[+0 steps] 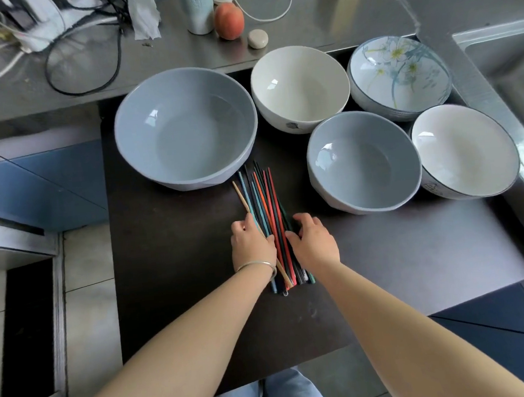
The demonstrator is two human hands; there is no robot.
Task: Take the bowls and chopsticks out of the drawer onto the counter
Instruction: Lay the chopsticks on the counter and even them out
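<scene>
The drawer point(172, 268) stood pulled out below the steel counter point(319, 21), its dark floor carrying all five bowls and the chopsticks; nothing of the task's own had yet reached the counter. The large grey-blue bowl point(186, 127) sat at the rear left, touching the counter edge in this view. To its right were the cream bowl point(300, 85) and the flowered bowl point(400, 76) along the back, with the smaller grey-blue bowl point(363, 162) and the white dark-rimmed bowl point(463, 149) in front of them, rims close or touching.

The chopsticks point(262, 195) lay as a loose multicoloured bundle in the middle of the drawer floor. Their long axis ran front to back, leaning slightly left at the far end; the far tips pointed at the gap beside the large bowl, the near ends toward the person. A pale wooden stick crossed the others at a slant.

The left hand point(251, 243) and right hand point(314, 238) flanked the bundle near its nearer half, fingers curled inward against its sides. Whether the sticks were lifted or merely gathered, I could not tell.

Judgement: the step in hand was collecting the chopsticks. It would be done well by squaring the ends first, drawing the slanted stick into line, gripping near mid-length, and keeping the bundle level so none slide out
</scene>
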